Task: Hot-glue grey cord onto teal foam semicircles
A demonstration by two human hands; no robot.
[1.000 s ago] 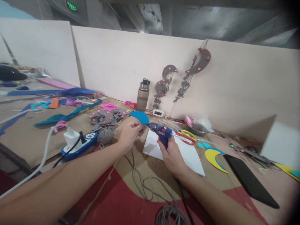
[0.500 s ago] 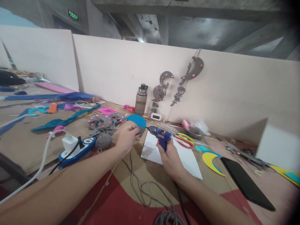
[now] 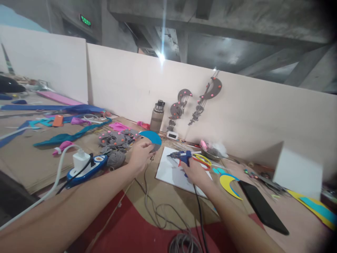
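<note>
Pinched in my left hand (image 3: 143,153) is a blue and grey felt piece (image 3: 152,137) with a rounded edge, held above the table left of the white sheet. The fingers cover part of its grey lower side. My right hand (image 3: 196,170) is closed round a blue glue gun (image 3: 185,157), whose nozzle points left over the white sheet (image 3: 170,172). Nozzle and felt are apart. A black cord (image 3: 198,207) runs down from the gun. Scissors (image 3: 204,162) with yellow and red handles lie just behind my right hand.
A power strip (image 3: 86,170) and grey yarn ball (image 3: 116,160) lie left; a bottle (image 3: 157,117) stands by the board. Loose grey cord (image 3: 160,214) lies in front. At right are a yellow crescent (image 3: 228,186) and a black flat slab (image 3: 263,207). Grey crescent garlands (image 3: 213,89) hang behind.
The glue gun has moved away from the felt piece, rightward and down over the white sheet. My left hand keeps its pinch on the felt. The view has shifted slightly.
</note>
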